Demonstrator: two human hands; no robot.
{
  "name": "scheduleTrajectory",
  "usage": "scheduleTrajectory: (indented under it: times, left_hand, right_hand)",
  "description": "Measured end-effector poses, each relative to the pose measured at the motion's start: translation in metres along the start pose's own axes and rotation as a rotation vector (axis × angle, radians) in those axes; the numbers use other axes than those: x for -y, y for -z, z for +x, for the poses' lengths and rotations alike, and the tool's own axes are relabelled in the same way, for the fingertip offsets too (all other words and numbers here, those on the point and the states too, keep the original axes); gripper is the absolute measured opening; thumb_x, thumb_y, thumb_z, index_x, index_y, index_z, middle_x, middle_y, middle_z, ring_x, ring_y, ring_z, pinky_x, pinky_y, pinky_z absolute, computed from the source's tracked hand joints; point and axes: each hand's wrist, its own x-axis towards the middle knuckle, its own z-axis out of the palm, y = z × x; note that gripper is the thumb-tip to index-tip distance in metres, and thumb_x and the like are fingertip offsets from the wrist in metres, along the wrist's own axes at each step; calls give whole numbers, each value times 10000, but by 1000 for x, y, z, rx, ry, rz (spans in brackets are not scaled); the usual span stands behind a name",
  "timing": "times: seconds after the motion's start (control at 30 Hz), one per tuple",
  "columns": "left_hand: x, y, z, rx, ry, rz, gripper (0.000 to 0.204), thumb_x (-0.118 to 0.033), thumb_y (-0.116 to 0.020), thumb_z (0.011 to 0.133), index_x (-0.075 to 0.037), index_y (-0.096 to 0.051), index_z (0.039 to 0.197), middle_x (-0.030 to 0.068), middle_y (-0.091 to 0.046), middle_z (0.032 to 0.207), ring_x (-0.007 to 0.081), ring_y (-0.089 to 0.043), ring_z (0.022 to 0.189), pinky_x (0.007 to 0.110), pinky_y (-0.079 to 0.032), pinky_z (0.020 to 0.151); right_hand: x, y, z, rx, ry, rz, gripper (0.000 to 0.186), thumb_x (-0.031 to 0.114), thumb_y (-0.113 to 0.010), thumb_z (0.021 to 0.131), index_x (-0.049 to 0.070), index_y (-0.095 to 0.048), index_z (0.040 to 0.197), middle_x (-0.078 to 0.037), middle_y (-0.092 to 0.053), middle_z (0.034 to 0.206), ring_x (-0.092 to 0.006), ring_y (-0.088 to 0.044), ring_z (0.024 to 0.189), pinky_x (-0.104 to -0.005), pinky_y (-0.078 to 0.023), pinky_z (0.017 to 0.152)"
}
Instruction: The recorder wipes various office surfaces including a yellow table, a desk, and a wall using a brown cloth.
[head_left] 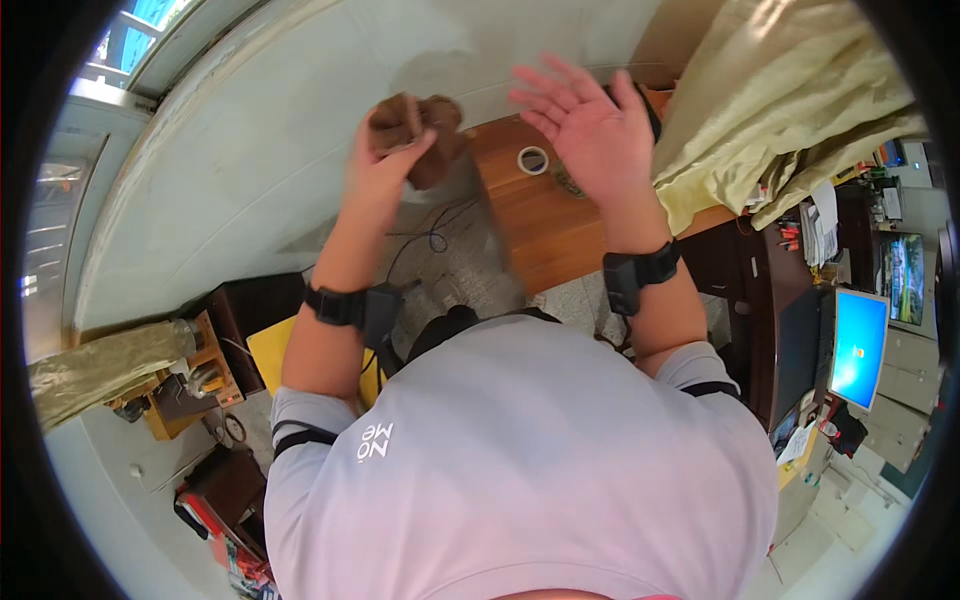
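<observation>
Raised in front of the pale wall, my left hand is closed round a crumpled brown cloth. The thumb lies across the cloth, and folds hang out beyond the fingers. My right hand is up over the wooden desk, palm showing and fingers spread, with nothing in it. On the desk beside that hand lies a white ring that looks like a roll of tape. A small round greenish thing is partly hidden by the right hand. Black bands with boxes sit on both forearms.
Gold curtain cloth hangs down to the desk's right side. Dark cables trail on the floor left of the desk. At the right stands a lit blue monitor. A yellow panel is near my left elbow.
</observation>
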Motion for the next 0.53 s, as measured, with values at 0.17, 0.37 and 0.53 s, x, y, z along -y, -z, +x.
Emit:
scheduleTrajectory:
  times: [0.17,0.37,0.53]
  left_hand:
    - [-5,-7,-33,-121,59,-160,483,-69,-725,889,-21,-544,1335,81,-622,1280,200,-591,1204,350,-435,1063]
    - [-6,-39,-69,-262,25,-153,429,-58,-698,909,-21,-563,1315,85,-618,1288,208,-576,1228,357,-437,1063]
    - [-18,-62,-102,-331,-104,-104,465,-53,-696,915,-27,-548,1355,94,-607,1322,221,-563,1254,372,-420,1094]
  right_hand:
    - [55,1,-40,342,204,524,754,648,-285,1012,188,-224,1607,-128,-221,1661,-411,-205,1511,-556,-193,1228]
    - [86,5,-67,342,338,235,780,685,-349,973,260,-221,1614,7,-176,1689,-313,-172,1541,-475,-137,1236]
    - [100,10,-78,305,244,90,836,730,-342,952,267,-161,1624,0,-150,1693,-330,-132,1547,-499,-143,1239]
